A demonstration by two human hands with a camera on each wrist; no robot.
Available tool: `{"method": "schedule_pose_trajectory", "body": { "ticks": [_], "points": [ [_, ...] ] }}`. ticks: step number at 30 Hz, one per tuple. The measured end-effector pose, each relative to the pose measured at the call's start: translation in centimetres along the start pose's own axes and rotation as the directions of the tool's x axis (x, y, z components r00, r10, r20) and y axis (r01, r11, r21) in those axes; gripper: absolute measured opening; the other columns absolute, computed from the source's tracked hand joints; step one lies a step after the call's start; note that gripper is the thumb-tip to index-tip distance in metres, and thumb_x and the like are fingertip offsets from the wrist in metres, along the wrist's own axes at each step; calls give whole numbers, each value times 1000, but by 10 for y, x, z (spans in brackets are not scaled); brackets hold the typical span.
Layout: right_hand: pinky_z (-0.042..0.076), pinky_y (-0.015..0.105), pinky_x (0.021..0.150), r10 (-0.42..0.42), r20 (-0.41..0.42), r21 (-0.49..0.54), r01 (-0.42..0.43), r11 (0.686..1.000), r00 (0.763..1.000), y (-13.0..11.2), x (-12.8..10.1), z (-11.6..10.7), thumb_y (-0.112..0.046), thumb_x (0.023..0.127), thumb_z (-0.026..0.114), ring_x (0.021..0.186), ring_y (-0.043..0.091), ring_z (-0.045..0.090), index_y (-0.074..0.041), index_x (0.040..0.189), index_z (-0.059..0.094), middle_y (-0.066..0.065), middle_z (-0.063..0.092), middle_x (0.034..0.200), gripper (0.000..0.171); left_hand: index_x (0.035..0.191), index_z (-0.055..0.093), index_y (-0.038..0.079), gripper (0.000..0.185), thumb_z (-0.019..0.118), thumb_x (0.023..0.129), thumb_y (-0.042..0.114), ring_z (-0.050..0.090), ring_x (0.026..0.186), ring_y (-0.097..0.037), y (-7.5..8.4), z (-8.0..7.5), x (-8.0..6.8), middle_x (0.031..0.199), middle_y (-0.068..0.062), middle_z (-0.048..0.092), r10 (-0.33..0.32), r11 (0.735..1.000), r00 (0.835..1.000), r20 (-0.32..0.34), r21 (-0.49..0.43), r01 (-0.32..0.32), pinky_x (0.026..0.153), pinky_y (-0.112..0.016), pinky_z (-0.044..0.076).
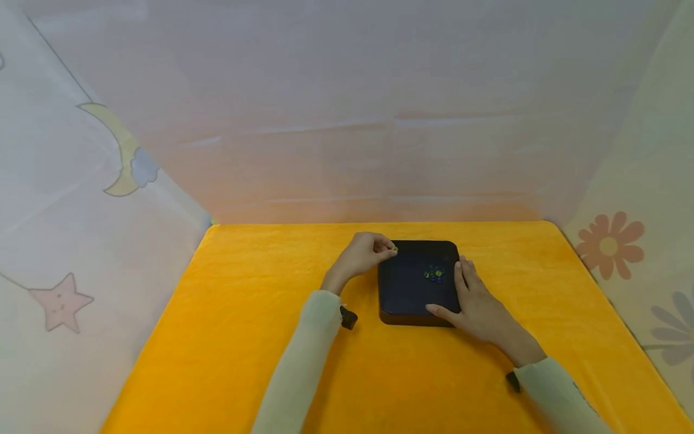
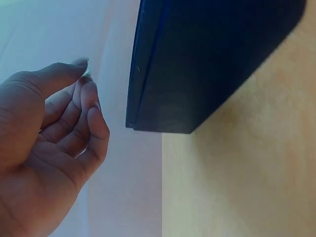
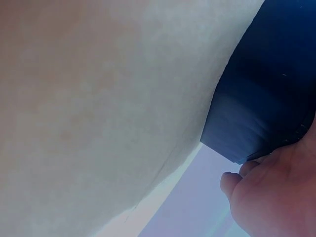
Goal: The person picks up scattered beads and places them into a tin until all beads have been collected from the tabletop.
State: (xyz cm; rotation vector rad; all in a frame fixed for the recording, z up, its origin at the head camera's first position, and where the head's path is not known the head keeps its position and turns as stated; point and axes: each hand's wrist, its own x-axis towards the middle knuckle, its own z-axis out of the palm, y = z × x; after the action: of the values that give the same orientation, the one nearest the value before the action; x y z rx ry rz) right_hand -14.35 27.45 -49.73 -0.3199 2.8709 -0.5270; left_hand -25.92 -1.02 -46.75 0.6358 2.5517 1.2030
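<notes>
A dark, square box [image 1: 403, 289] with rounded corners lies on the yellow cloth. On its top, right of the middle, sits a small cluster of blue and yellow-green pieces [image 1: 438, 273], too small to make out exactly. Over the box's far left corner, my left hand [image 1: 364, 250] pinches a small yellow-green piece [image 2: 87, 73] between thumb and fingertips. My right hand [image 1: 482, 308] rests against the box's right side with its fingers extended, the thumb lying on top near the front edge. In the right wrist view, the right hand [image 3: 276, 197] shows only partly beside the box.
The yellow cloth [image 1: 244, 337] covers the table. A pale curtain or sheet [image 1: 325, 120] stands behind it, with printed sides at left and right. Dark wrist devices, such as the one at the left sleeve [image 1: 349, 317], sit on both wrists.
</notes>
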Motion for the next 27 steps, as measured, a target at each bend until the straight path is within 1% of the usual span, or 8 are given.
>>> {"method": "schedule_pose_trajectory", "body": {
  "ticks": [8,12,16,23,27],
  "points": [
    [37,72,115,-3,-3,6,3,1000,1000,3,0,1,-80,94,53,161,54,4,2,166,-6,22,-19,175,124,116,78,15,24,69,104,33,67,89,-11,9,8,14,103,1,75,-10,1000,1000,-3,16,10,79,-26,58],
    [38,72,115,-7,-7,5,7,1000,1000,4,0,3,-81,94,53,161,53,4,2,166,-5,23,-17,175,125,118,78,15,27,69,103,35,68,90,-10,13,11,19,104,1,75,-15,1000,1000,1,5,15,80,-27,58],
    [39,71,113,-8,-14,-3,8,1000,1000,5,0,3,-81,93,53,161,54,6,3,166,-4,24,-15,175,125,118,78,15,27,69,103,36,68,90,-11,18,13,24,104,2,74,2,1000,1000,4,-16,-2,80,-27,58],
    [40,71,113,-14,-17,-6,14,1000,1000,4,0,3,-79,94,54,160,55,9,3,166,-4,27,-13,175,124,115,80,13,26,70,103,34,68,85,-11,24,16,32,100,1,76,50,998,999,-3,-25,-50,76,-26,58],
    [39,72,114,-19,-18,-2,19,1000,1000,4,0,2,-79,94,54,160,55,9,3,166,-4,26,-13,175,124,114,80,13,26,70,103,34,68,83,-10,26,20,36,100,1,76,51,998,999,-7,-34,-52,75,-25,58]
  ]
}}
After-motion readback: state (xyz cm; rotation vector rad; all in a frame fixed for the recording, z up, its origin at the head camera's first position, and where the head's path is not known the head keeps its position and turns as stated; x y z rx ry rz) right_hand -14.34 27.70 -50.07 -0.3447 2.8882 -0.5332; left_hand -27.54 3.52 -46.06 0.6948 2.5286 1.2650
